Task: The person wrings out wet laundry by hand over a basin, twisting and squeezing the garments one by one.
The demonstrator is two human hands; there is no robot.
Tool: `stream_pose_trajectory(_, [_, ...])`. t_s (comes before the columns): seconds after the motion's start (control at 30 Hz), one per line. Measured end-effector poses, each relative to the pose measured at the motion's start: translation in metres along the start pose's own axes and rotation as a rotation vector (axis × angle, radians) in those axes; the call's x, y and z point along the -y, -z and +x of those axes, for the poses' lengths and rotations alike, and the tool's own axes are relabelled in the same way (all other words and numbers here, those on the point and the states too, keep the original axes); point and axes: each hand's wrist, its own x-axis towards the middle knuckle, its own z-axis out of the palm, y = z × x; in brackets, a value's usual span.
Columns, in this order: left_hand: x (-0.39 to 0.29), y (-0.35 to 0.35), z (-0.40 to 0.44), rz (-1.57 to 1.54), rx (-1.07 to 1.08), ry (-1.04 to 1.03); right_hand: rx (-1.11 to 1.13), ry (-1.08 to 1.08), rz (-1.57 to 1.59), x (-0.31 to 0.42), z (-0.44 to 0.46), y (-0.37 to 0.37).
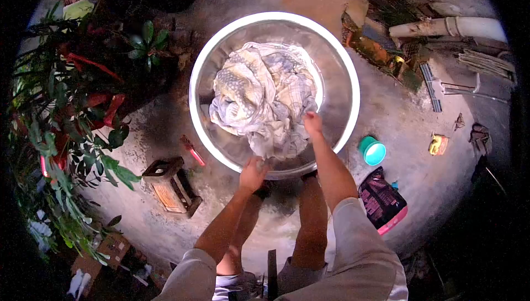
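A large round metal basin (350, 94) stands on the concrete floor, holding a heap of wet, light patterned cloth (259, 91). My right hand (312, 123) is over the basin at the lower right edge of the cloth, its fingers closed on a bit of the fabric. At the near rim is my left hand (253, 172), fingers bent towards the cloth's lower end; what they hold, if anything, is too small to make out.
A wooden stool (172, 188) and a red-handled brush (193, 152) lie left of the basin. To the right are a teal cup (372, 151), a black and pink bag (382, 200) and a yellow packet (438, 145). Plants (66, 130) fill the left side.
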Motion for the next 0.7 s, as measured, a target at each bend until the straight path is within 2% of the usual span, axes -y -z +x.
stream_pose_trajectory(0.07, [0.015,-0.006,-0.001,-0.030,-0.023,0.038,-0.008,0.006,0.012,0.007,0.017,-0.020])
stream_pose_trajectory(0.13, [0.028,-0.011,-0.008,-0.102,-0.069,0.103,-0.027,0.094,-0.313,0.000,0.029,-0.044])
stream_pose_trajectory(0.17, [0.031,-0.013,-0.010,-0.103,-0.077,0.110,-0.018,0.099,-0.314,-0.003,0.032,-0.052])
stream_pose_trajectory(0.23, [0.033,-0.013,-0.022,-0.145,-0.058,0.182,-0.173,0.117,-0.379,-0.021,0.031,-0.065])
stream_pose_trajectory(0.27, [0.031,-0.011,-0.029,-0.147,-0.056,0.192,-0.112,0.209,-0.312,-0.032,0.029,-0.065])
stream_pose_trajectory(0.3, [0.021,-0.005,-0.038,-0.192,-0.069,0.219,-0.107,0.201,-0.321,-0.022,0.005,-0.053])
stream_pose_trajectory(0.37, [0.008,-0.002,-0.052,-0.258,-0.082,0.231,-0.131,0.089,0.018,0.023,-0.052,-0.009])
stream_pose_trajectory(0.4, [0.007,-0.003,-0.060,-0.301,-0.069,0.279,-0.215,0.022,0.171,-0.032,-0.030,-0.020])
stream_pose_trajectory(0.43, [0.000,-0.003,-0.069,-0.343,-0.058,0.332,-0.218,0.033,0.161,-0.005,-0.054,0.005])
stream_pose_trajectory(0.5, [-0.015,0.001,-0.087,-0.455,-0.084,0.287,-0.118,-0.133,0.418,0.073,-0.120,0.058])
stream_pose_trajectory(0.57, [-0.026,0.001,-0.099,-0.523,-0.097,0.330,-0.001,0.054,0.632,0.137,-0.168,0.095])
stream_pose_trajectory(0.6, [-0.031,0.000,-0.103,-0.746,-0.073,0.297,0.042,0.070,0.652,0.160,-0.179,0.113])
stream_pose_trajectory(0.7, [-0.091,0.036,-0.121,-0.853,-0.050,0.337,0.055,0.198,0.640,0.234,-0.230,0.163])
